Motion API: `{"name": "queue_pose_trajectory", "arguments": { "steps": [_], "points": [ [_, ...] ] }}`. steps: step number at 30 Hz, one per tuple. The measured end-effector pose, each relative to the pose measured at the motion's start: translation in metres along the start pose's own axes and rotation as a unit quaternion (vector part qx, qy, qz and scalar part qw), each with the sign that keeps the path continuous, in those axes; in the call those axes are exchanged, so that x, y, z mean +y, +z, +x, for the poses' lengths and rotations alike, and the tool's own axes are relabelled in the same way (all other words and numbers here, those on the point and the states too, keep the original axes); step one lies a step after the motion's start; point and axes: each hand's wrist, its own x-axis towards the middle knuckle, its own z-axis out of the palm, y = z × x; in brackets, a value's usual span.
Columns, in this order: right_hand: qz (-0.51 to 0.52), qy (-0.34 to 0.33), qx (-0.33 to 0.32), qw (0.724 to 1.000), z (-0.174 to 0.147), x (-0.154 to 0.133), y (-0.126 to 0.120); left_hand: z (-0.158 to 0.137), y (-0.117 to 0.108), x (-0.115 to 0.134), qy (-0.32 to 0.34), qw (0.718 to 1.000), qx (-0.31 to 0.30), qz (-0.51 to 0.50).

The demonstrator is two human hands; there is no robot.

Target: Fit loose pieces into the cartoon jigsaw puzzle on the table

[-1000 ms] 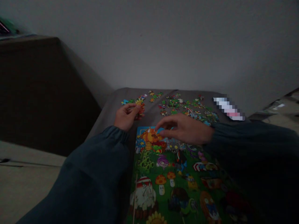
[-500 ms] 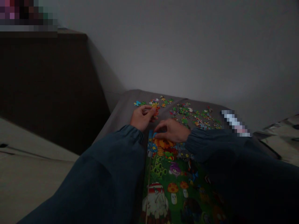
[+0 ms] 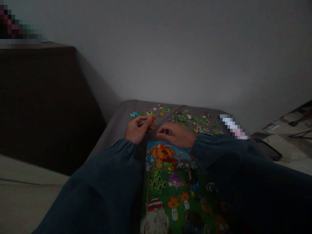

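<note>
My left hand (image 3: 138,129) is closed in a pinch on an orange and yellow puzzle piece (image 3: 152,121); its fingers partly cover the piece. To the right, my right hand (image 3: 176,134) hovers just above the top edge of a colourful cartoon puzzle picture (image 3: 158,182). Its thumb and fingertips are drawn together, and whatever may be between them is too small to make out. Mushrooms, green plants and an orange pumpkin are printed on the picture. My right sleeve covers its upper right part.
Loose puzzle pieces (image 3: 187,118) lie scattered across the grey cloth surface (image 3: 114,122), with a smaller group (image 3: 137,114) behind my left hand. A phone-like object with a blurred screen (image 3: 234,126) rests at the right. A dark cabinet (image 3: 44,107) stands left; a pale wall (image 3: 170,71) rises behind.
My right hand has lifted off the picture's upper left corner, uncovering the pumpkin and blue sky. My left hand keeps the orange piece. The whole view has shifted slightly.
</note>
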Motion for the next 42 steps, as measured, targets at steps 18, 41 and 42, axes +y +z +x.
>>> {"name": "queue_pose_trajectory", "arguments": {
  "steps": [18, 41, 42],
  "points": [
    [-0.058, 0.053, 0.077, 0.994, -0.1, 0.042, -0.088, -0.004, 0.001, 0.005, -0.031, 0.997, -0.035, 0.061],
    [-0.037, -0.092, 0.057, 0.993, -0.105, 0.044, -0.02, 0.0, 0.001, -0.005, -0.081, 0.988, 0.015, 0.131],
    [-0.041, -0.078, 0.06, 0.994, -0.104, 0.055, -0.029, -0.001, 0.001, -0.004, -0.078, 0.989, 0.013, 0.123]
  ]
}}
